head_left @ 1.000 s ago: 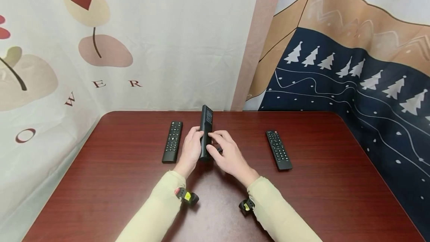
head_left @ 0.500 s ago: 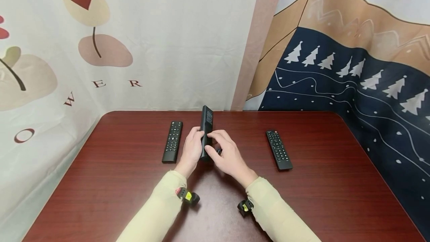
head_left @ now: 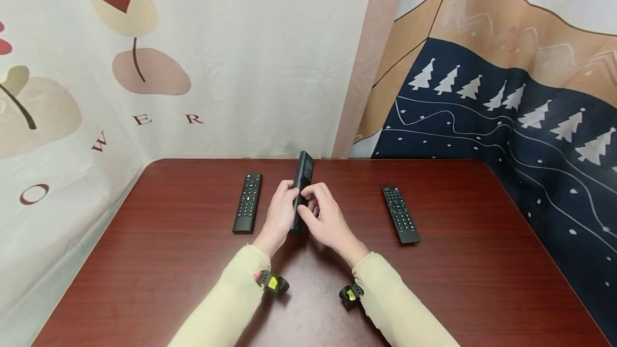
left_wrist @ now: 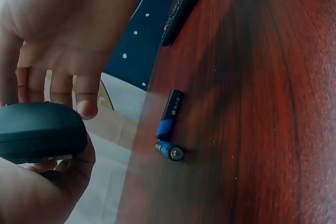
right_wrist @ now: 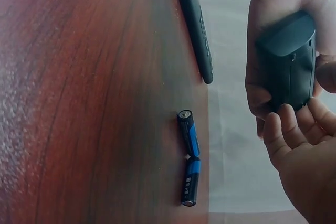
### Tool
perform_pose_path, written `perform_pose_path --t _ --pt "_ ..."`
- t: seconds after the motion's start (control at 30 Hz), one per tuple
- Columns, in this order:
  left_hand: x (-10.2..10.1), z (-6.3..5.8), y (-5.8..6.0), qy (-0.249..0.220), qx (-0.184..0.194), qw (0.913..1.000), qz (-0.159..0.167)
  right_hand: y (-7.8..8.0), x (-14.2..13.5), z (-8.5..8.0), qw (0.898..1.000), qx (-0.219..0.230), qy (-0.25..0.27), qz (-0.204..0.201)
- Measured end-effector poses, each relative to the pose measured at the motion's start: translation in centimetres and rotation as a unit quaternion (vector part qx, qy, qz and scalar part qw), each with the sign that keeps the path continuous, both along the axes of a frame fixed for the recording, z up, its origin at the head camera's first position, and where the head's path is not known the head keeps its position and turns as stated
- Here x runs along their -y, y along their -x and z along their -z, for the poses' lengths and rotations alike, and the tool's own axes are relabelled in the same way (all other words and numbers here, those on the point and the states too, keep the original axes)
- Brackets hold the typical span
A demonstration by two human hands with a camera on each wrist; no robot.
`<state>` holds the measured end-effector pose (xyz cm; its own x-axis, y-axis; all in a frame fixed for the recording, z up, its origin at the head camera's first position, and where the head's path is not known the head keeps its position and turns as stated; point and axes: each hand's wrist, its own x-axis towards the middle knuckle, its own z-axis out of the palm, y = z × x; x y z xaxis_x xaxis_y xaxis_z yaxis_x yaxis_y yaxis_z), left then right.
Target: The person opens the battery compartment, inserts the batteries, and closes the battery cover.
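Note:
My left hand (head_left: 281, 209) grips a black remote control (head_left: 305, 169), held up off the table with its far end tipped up. My right hand (head_left: 330, 219) is beside it, thumb and fingertips touching the side that faces right. In the left wrist view, those fingers reach the remote (left_wrist: 42, 135) fairly straight, while the left hand's fingers (left_wrist: 84, 158) wrap beneath it. The right wrist view shows the remote's rounded end (right_wrist: 287, 38) and its smooth casing. Two blue and black batteries (right_wrist: 190, 135) lie almost end to end on the table, hidden in the head view.
A second black remote (head_left: 248, 203) lies face up left of the hands. A third remote (head_left: 401, 215) lies face up to the right. The dark red wooden table (head_left: 144, 261) ends at printed curtains (head_left: 260, 68) behind and to the sides.
The held remote's far end has swung slightly right, and the left hand has shifted right with it. My right hand's fingers have stayed against the remote; both lying remotes are unmoved.

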<state>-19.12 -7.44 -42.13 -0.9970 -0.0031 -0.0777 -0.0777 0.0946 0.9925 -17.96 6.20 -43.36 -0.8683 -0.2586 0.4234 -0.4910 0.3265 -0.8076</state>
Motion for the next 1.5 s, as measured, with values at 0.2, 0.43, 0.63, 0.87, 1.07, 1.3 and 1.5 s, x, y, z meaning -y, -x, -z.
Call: perform_pose_path --t 0.2,0.43,0.63,0.87,1.07,1.3,1.5 --pt "-0.22 -0.13 -0.18 -0.006 -0.008 0.9998 0.015 0.29 -0.04 0.05 1.000 0.013 0.010 0.012" --pt "-0.41 -0.02 -0.16 0.006 -0.017 0.9996 0.020 0.50 -0.04 0.22 1.000 0.009 0.009 0.017" --pt "-0.49 -0.01 -0.07 0.004 -0.015 0.9997 0.017 0.47 -0.02 0.14 1.000 0.005 0.009 0.014" --pt "-0.37 0.11 -0.09 0.015 -0.014 0.9997 0.013 0.54 -0.10 0.39 1.000 -0.003 0.013 0.003" --pt "-0.40 0.03 -0.10 0.031 -0.018 0.9993 0.005 0.67 -0.23 0.65 1.000 -0.005 0.015 0.004" --pt "-0.38 0.03 -0.02 0.040 -0.020 0.9989 0.008 0.55 -0.21 0.51 1.000 -0.004 0.018 0.023" --pt "-0.35 0.07 -0.06 0.036 -0.012 0.9993 0.003 0.30 -0.31 0.26 0.998 0.013 0.025 0.053"
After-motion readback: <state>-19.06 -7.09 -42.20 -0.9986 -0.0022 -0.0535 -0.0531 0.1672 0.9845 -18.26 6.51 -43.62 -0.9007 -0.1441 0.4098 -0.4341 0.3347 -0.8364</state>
